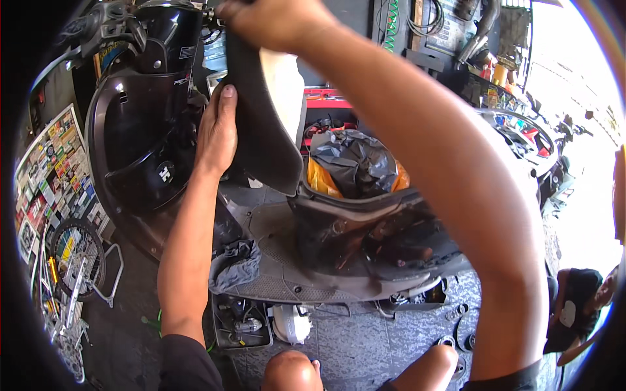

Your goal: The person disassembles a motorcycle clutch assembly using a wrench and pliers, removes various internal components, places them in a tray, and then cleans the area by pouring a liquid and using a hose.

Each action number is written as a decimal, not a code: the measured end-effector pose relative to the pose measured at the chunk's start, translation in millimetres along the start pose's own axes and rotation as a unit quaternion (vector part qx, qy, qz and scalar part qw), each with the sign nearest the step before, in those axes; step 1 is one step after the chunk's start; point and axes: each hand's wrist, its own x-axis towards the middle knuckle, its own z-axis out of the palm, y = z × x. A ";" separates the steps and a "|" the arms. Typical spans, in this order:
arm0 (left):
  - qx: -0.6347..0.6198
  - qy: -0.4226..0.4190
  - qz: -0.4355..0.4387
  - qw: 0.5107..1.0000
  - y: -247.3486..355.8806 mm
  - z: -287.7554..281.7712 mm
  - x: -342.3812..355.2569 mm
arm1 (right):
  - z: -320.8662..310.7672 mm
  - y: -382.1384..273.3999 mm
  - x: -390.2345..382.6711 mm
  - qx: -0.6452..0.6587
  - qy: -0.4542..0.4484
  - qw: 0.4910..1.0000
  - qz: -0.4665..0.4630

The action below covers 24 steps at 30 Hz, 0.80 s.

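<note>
A scooter seat (264,133), dark on the outside and pale on its inner face, stands on end in front of me. My left hand (218,130) grips its left edge, thumb laid along the dark surface and the other fingers mostly out of sight. At the seat's upper end is my right hand (280,23), bent inward, blurred and partly cut off by the frame's top; its grip is unclear. Just right of the seat, the scooter's under-seat compartment (352,203) lies open. A crumpled black plastic bag (355,159) and something orange fill it.
The dark scooter front (140,137) rises at left. A grey rag (236,266) lies on the footboard (280,280). Below are a parts tray (242,342) and a white rounded part (291,324). A bicycle (75,260) leans far left; another person (580,309) is at lower right.
</note>
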 end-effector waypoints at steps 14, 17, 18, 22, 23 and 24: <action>-0.102 -0.052 -0.049 0.992 -36.8 -43.9 -62.5 | 27.6 -25.4 -86.2 0.053 -0.078 0.995 -0.028; -0.115 -0.018 -0.063 0.991 -49.9 -44.9 -129.3 | -30.1 22.1 -120.3 0.004 -0.167 0.986 0.000; -0.086 -0.003 -0.068 0.994 -43.6 -65.1 -163.9 | -59.2 48.8 -120.5 -0.042 -0.154 0.987 0.020; 0.141 -0.046 -0.229 0.962 -52.5 -112.7 -354.3 | -213.3 223.4 -126.4 -0.389 -0.106 0.870 0.283; 0.205 -0.093 -0.270 0.936 -79.7 -131.1 -420.5 | -247.0 256.1 -136.4 -0.468 -0.118 0.830 0.278; 0.256 -0.133 -0.279 0.916 -90.9 -134.2 -479.3 | -281.3 286.7 -143.0 -0.512 -0.136 0.785 0.321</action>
